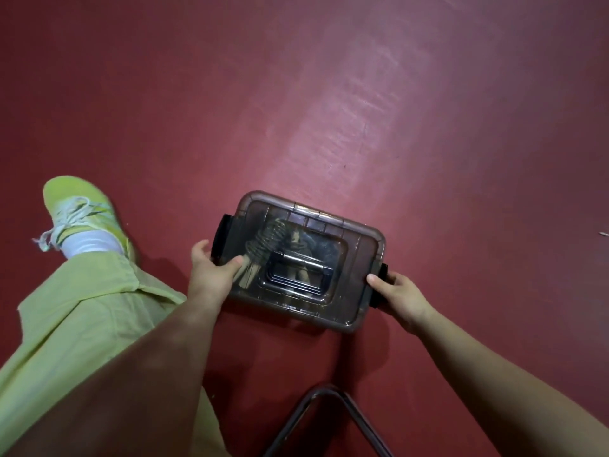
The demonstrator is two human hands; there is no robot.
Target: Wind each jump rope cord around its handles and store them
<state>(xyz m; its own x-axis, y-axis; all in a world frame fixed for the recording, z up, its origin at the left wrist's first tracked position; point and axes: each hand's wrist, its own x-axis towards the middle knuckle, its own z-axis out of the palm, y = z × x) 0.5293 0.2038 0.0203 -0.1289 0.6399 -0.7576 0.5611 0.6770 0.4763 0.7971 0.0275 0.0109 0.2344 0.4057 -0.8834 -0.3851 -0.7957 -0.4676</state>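
A smoky translucent storage box (362, 245) with its lid on is held just above a red floor, a fold-down handle in the lid's middle. Through the lid I see a wound jump rope (267, 242) with pale handles at the left side and darker bundles beside it. My left hand (211, 272) grips the box's left end by its black latch (221, 239), thumb lying on the lid. My right hand (398, 295) grips the right end at the other black latch (382, 275), thumb on the lid's edge.
My leg in light green trousers and a green shoe (82, 212) stretches out at the left. A dark metal frame (329, 420) of a chair or stool stands at the bottom centre. The red floor (329, 94) spreads beyond the box.
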